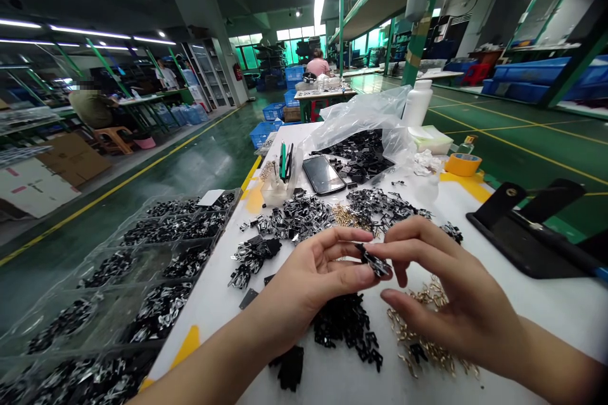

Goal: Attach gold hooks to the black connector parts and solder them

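Between the thumb and fingers of my left hand [323, 269] is a small black and silver part [374, 261], tilted over the table. My right hand [446, 278] is beside it, its fingertips near or touching the part and its thumb apart from the fingers. Below my hands lies a pile of small black pieces [344, 323]. Brass-coloured bent pieces [434, 345] are spread under my right hand. Heaps of silver and black metal pieces [297, 218] lie beyond, with small golden pieces [349, 216] between them.
A smartphone [323, 174] lies before a clear plastic bag [365, 107] of black pieces. On the right are an orange tape roll [463, 164] and a black stand [527, 234]. Divided trays [114, 307] of parts stand at left. A person [318, 65] sits at a farther table.
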Available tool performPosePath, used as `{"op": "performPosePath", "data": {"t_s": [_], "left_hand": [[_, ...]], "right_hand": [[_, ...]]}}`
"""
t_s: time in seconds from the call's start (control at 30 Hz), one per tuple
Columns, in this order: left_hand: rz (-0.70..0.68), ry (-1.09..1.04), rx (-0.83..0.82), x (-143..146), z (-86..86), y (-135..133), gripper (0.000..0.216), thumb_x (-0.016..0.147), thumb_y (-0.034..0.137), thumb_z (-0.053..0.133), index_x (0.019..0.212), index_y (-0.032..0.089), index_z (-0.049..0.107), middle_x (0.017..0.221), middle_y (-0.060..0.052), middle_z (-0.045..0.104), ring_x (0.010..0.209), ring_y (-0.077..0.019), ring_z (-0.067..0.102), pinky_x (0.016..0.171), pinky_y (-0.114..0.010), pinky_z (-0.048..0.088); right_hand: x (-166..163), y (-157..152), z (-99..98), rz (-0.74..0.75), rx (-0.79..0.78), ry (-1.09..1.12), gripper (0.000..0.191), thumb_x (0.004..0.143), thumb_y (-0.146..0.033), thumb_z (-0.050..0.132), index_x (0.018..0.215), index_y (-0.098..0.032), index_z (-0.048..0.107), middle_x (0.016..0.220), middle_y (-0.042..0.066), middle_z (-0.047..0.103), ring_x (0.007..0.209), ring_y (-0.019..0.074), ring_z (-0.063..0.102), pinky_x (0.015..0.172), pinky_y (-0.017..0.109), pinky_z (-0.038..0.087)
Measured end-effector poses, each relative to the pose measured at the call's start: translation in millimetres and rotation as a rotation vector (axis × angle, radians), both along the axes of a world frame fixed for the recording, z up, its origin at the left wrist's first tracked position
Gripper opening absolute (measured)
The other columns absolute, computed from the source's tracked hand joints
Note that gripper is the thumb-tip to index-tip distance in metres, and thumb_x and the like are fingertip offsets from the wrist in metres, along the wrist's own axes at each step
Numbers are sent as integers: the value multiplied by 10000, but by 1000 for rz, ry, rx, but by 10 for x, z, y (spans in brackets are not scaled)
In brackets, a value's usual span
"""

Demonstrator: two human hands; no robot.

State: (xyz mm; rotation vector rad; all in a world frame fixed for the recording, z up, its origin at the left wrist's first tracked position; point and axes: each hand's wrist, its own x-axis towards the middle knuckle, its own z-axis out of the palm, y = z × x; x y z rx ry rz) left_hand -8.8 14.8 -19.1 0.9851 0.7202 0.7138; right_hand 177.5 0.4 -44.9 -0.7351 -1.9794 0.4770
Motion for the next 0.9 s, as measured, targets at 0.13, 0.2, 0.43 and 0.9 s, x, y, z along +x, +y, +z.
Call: {"op": "performPosePath", "data": {"t_s": [0.13, 0.2, 0.43, 0.9], "left_hand": [[41, 99, 109, 15, -5, -14, 375, 728, 219, 755, 1053, 202, 569, 951, -11, 631, 871, -113, 629, 799, -220, 489], [93, 146, 198, 25, -7, -43, 341, 726, 212, 754, 1015, 217, 573, 934, 13, 635, 846, -94, 633, 748, -175, 504], [367, 304, 783, 39, -19, -125, 225, 770, 90, 675, 932, 240, 633, 908, 56, 672, 837, -59, 651, 788, -105, 531], [473, 397, 1248, 2, -68, -114, 268, 688, -37, 693, 861, 164, 656, 813, -3, 721, 759, -110, 686, 750, -178, 553]], "right_hand": [[-19, 29, -1, 10, 30, -9, 314, 814, -21, 525, 1088, -173, 541, 921, 44, 518, 741, 114, 515, 593, 256, 464], [-21, 34, 5, -3, 16, -7, 278, 815, -22, 523, 1052, -164, 558, 916, 46, 531, 777, 122, 534, 612, 257, 463], [-23, 25, 23, -11, -112, 68, 188, 847, -84, 547, 992, -203, 568, 900, 19, 566, 826, 118, 556, 687, 247, 473], [22, 41, 43, 25, 49, -11, 203, 845, 6, 484, 929, -176, 521, 987, 51, 611, 900, 92, 597, 764, 193, 490]]}}
